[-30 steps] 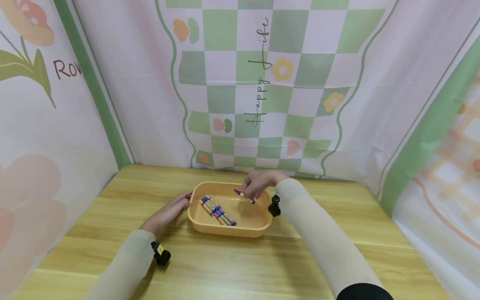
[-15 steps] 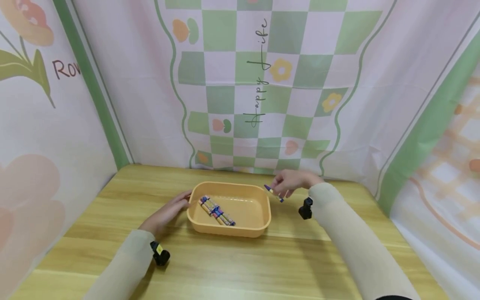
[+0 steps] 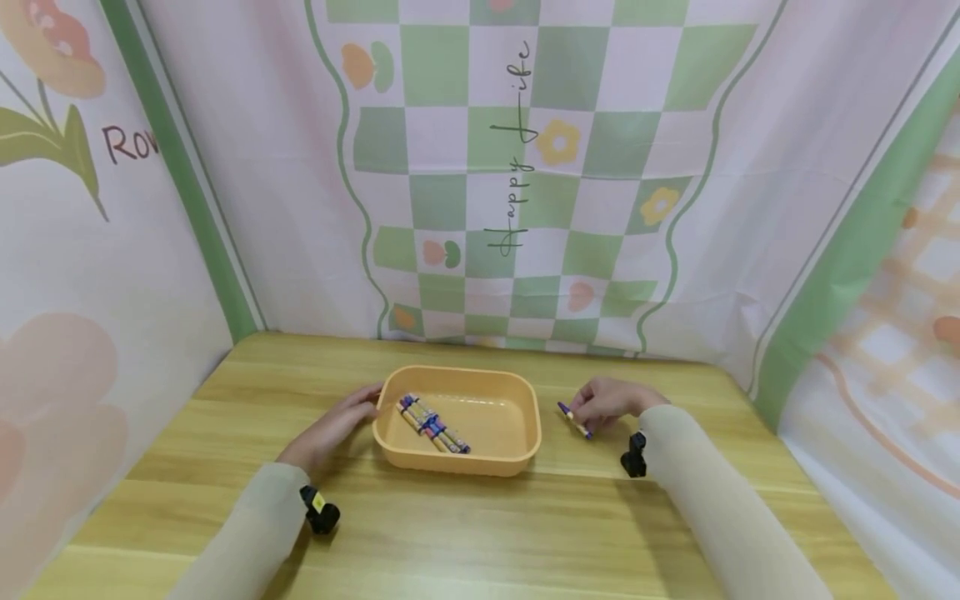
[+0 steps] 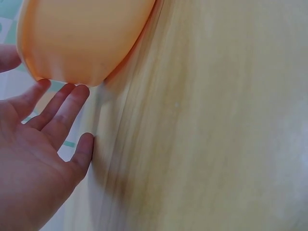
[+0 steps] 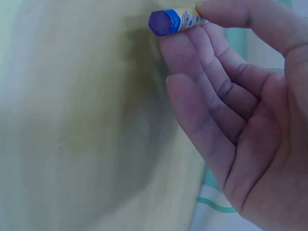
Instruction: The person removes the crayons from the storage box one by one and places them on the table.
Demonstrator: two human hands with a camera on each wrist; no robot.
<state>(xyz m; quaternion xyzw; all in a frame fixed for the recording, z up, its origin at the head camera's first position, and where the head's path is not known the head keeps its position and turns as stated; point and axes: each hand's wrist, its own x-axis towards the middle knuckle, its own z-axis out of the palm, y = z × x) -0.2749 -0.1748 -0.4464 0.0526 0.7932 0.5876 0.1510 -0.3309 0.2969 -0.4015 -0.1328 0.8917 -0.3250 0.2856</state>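
Observation:
My right hand (image 3: 611,399) pinches a purple crayon (image 3: 576,422) just right of the orange tray (image 3: 495,417), low by the tabletop in the head view. In the right wrist view, thumb and fingers grip the crayon (image 5: 166,22), whose flat purple end and blue band show. My left hand (image 3: 333,429) is at the tray's left end. Its extended fingertips touch the tray's wall (image 4: 82,43) in the left wrist view. Inside the tray, on the left side, several crayons (image 3: 433,425) with blue-banded wrappers lie slanted together.
A wooden table (image 3: 465,533) carries the tray. Behind it hangs a green-and-white checked cloth (image 3: 510,200), with printed cloth at both sides too. A small black camera (image 3: 634,455) is worn on my right wrist, another camera (image 3: 320,510) on my left.
Holding the purple crayon, my right hand has moved from over the tray to the right, then down close to the table. My left hand stays at the tray's left end.

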